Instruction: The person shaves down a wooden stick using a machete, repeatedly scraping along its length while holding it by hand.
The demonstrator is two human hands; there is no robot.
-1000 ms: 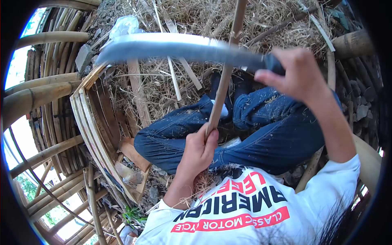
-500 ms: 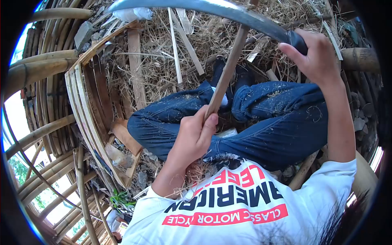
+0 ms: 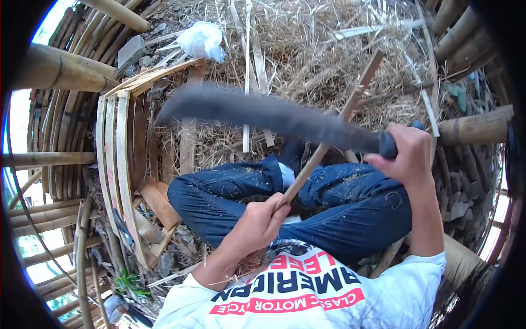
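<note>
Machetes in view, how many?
1: the machete, in the right hand, its blurred blade crossing in front of the wooden strip. The straw could hide more.

One head view, my sole feed: worn camera, facing forward and steeply down. Vantage: above the shirt [image 3: 307, 296], which I get along the bottom edge. Range: close over left hand [image 3: 260, 222], right hand [image 3: 408, 153] and folded legs [image 3: 350, 225]. Field: wide, rounded, dark-rimmed; ground [image 3: 307, 60] toward the top, bamboo poles [image 3: 49, 159] at both sides.

Plastic bag [image 3: 201, 41] near wooden crate [image 3: 123, 137]; green plant [image 3: 130, 282].
</note>
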